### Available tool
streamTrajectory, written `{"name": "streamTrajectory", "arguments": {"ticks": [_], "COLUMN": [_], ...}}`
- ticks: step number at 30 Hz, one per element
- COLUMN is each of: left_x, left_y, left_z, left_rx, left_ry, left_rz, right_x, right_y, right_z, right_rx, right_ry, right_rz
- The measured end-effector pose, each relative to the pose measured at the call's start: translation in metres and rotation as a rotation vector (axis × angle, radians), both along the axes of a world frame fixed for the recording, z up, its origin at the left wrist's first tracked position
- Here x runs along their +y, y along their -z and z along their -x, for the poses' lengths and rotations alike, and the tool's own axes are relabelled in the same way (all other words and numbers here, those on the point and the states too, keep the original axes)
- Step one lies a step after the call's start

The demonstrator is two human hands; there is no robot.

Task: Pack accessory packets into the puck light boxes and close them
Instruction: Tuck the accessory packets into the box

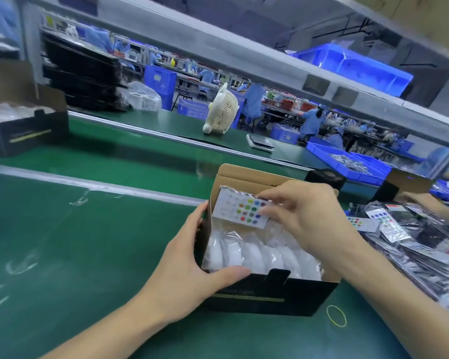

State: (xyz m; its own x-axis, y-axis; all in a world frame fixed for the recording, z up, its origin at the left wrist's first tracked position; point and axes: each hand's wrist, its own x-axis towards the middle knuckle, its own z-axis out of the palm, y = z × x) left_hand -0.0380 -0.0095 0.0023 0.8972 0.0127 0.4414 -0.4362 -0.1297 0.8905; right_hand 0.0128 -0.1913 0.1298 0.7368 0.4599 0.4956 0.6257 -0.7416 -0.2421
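Head view: I look down at a green table [62,242] with an open black box [270,294] just in front of me.
Box: its cardboard lid flap stands up at the far side, and a gold stripe runs along the near wall.
Puck lights [259,255]: a row of white round lights in clear plastic bags fills the box.
Accessory packet [241,211]: a clear bag with a white remote card of coloured buttons, held tilted above the far end of the box, over the lights.
Right hand [309,216]: I see it grasping the packet, thumb and fingertips pinching its right edge.
Left hand [189,268]: it grasps the near left corner of the box, fingers along the left wall and thumb over the near rim.
Packet pile [412,242]: more bagged remotes lie heaped on the table to the right, near the box but apart from it.
Rubber band [336,316]: a yellow loop lies flat on the table just beside the near right corner of the box.
Second box [24,125]: another open black box stands far left on the belt.
Fan [222,110]: a small cream fan stands beyond the belt.
Blue bins [347,167]: trays of small parts sit at far right.
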Motion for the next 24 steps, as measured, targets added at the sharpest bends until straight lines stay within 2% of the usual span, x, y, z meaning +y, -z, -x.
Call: {"name": "streamTrajectory", "arguments": {"ticks": [4, 7, 12, 14, 18, 19, 20, 21, 22, 23, 24], "left_x": [0.000, 0.000, 0.003, 0.004, 0.004, 0.004, 0.004, 0.005, 0.005, 0.006, 0.005], "left_y": [0.001, 0.001, 0.003, 0.003, 0.003, 0.003, 0.002, 0.001, 0.000, 0.000, 0.000], "left_z": [0.000, 0.000, -0.002, -0.003, -0.002, -0.002, -0.001, -0.001, -0.001, -0.001, -0.001], "left_rx": [0.007, 0.021, 0.030, 0.026, 0.036, 0.043, 0.045, 0.042, 0.041, 0.042, 0.045], "left_ry": [0.001, -0.010, -0.014, -0.022, -0.052, -0.057, -0.056, -0.055, -0.058, -0.061, -0.060], "left_rz": [0.005, 0.024, 0.041, 0.024, 0.000, -0.006, -0.016, -0.024, -0.027, -0.027, -0.024], "right_x": [0.004, 0.008, 0.011, 0.009, 0.014, 0.013, 0.007, -0.004, -0.022, -0.046, -0.073], "right_y": [0.014, 0.025, 0.029, 0.024, 0.019, 0.016, 0.008, -0.002, -0.009, -0.014, -0.014], "right_z": [0.000, -0.002, -0.012, -0.009, -0.005, -0.009, -0.017, -0.027, -0.041, -0.056, -0.070], "right_rx": [-0.141, -0.199, -0.037, 0.024, -0.180, -0.148, -0.094, -0.089, -0.184, -0.309, -0.399], "right_ry": [-0.021, -0.074, -0.113, -0.154, -0.199, -0.261, -0.310, -0.341, -0.334, -0.238, -0.062], "right_rz": [0.022, 0.191, 0.661, 0.728, 0.932, 0.880, 0.727, 0.482, 0.192, -0.028, -0.115]}}
